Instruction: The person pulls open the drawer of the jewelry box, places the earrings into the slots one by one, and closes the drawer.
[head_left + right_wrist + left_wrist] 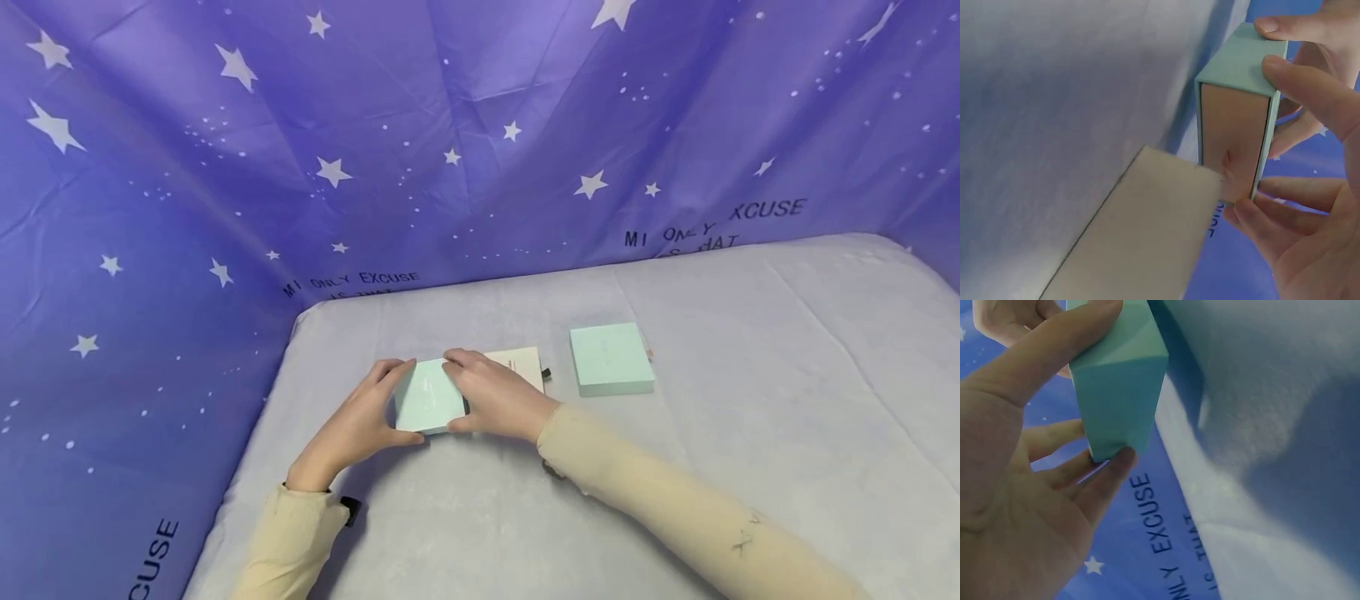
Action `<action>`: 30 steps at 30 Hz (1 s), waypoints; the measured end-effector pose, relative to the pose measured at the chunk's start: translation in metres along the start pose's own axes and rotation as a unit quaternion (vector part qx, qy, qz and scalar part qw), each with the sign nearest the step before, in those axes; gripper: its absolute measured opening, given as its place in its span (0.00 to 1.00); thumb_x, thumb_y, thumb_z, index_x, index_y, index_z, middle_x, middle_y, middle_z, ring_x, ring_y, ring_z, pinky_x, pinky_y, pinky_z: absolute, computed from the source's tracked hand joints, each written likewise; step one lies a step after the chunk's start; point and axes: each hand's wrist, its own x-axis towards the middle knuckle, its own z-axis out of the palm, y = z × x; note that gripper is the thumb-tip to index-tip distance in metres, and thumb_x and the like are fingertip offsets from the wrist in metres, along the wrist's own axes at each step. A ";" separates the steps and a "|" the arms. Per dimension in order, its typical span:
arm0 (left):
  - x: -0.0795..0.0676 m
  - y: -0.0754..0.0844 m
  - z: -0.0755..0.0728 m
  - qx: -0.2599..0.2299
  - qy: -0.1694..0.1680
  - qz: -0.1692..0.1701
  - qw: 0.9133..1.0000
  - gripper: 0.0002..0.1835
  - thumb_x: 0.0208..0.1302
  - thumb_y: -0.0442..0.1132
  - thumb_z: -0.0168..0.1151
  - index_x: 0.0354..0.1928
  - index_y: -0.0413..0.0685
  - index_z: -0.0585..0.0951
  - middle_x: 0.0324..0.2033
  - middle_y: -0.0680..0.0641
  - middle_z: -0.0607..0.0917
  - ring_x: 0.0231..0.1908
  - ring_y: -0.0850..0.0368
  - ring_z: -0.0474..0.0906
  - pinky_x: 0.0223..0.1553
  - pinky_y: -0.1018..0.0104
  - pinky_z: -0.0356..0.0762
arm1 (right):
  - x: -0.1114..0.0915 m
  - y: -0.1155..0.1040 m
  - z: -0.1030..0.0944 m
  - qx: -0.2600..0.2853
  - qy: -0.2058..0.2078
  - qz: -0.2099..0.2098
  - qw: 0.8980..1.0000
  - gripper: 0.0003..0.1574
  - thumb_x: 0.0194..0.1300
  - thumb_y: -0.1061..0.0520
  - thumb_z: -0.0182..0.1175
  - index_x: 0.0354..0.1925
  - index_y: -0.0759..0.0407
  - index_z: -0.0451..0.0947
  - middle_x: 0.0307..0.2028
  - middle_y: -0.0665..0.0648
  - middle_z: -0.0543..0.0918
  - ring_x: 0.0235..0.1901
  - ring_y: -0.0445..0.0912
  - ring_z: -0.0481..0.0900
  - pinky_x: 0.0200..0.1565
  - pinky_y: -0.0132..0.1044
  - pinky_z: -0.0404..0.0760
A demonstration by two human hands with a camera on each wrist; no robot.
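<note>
Both hands hold a mint-green drawer box (431, 398) low over the grey cloth, one at each end. My left hand (358, 423) grips its left end, thumb on the near side and fingers on the far side, as the left wrist view also shows. Thumb and fingers of my right hand (498, 398) pinch the right end. In the right wrist view that end shows a pinkish-brown drawer front (1235, 125) with a small pull tab, sitting inside the green sleeve. Partly hidden behind the right hand lies a cream box (525, 362) with a black tab.
A second mint-green box (611, 358) with a pinkish tab lies to the right. Grey cloth (750, 375) covers the table. Around its back and left hangs a purple curtain (480, 125) with white stars and printed words.
</note>
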 end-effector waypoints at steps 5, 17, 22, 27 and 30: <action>0.000 -0.009 0.003 -0.010 -0.016 -0.008 1.000 0.56 0.43 0.43 0.83 0.74 0.39 0.61 0.66 0.39 0.67 0.64 0.41 0.69 0.63 0.45 0.69 | 0.006 0.001 0.006 -0.011 -0.014 0.005 1.000 0.48 0.53 0.43 0.75 0.63 0.69 0.72 0.67 0.66 0.70 0.67 0.55 0.69 0.67 0.42 0.68; 0.003 -0.019 0.006 -0.038 -0.042 -0.030 0.998 0.54 0.50 0.43 0.79 0.75 0.39 0.58 0.73 0.37 0.59 0.71 0.38 0.59 0.66 0.41 0.64 | 0.008 0.004 0.011 -0.031 0.004 -0.003 1.000 0.40 0.57 0.43 0.72 0.59 0.67 0.76 0.65 0.65 0.72 0.65 0.54 0.71 0.63 0.42 0.74; 0.003 -0.020 0.008 -0.041 -0.049 -0.041 0.997 0.52 0.52 0.44 0.78 0.75 0.39 0.58 0.74 0.36 0.58 0.72 0.36 0.57 0.66 0.40 0.62 | 0.007 0.006 0.013 -0.036 0.010 -0.004 0.999 0.36 0.58 0.44 0.72 0.57 0.65 0.78 0.62 0.62 0.74 0.62 0.53 0.72 0.59 0.41 0.77; 0.005 -0.019 0.008 -0.026 -0.041 -0.046 0.998 0.52 0.51 0.45 0.78 0.74 0.38 0.60 0.73 0.36 0.59 0.71 0.35 0.58 0.66 0.40 0.62 | 0.006 0.006 0.012 -0.037 0.015 -0.010 0.999 0.36 0.59 0.44 0.71 0.57 0.64 0.78 0.60 0.61 0.76 0.60 0.52 0.73 0.58 0.40 0.77; 0.006 -0.018 0.007 -0.011 -0.029 -0.039 0.999 0.52 0.49 0.47 0.80 0.73 0.40 0.63 0.72 0.36 0.61 0.70 0.35 0.60 0.65 0.39 0.64 | 0.005 0.007 0.009 -0.035 0.024 -0.014 0.999 0.35 0.59 0.44 0.71 0.57 0.64 0.77 0.59 0.61 0.76 0.59 0.51 0.74 0.58 0.40 0.77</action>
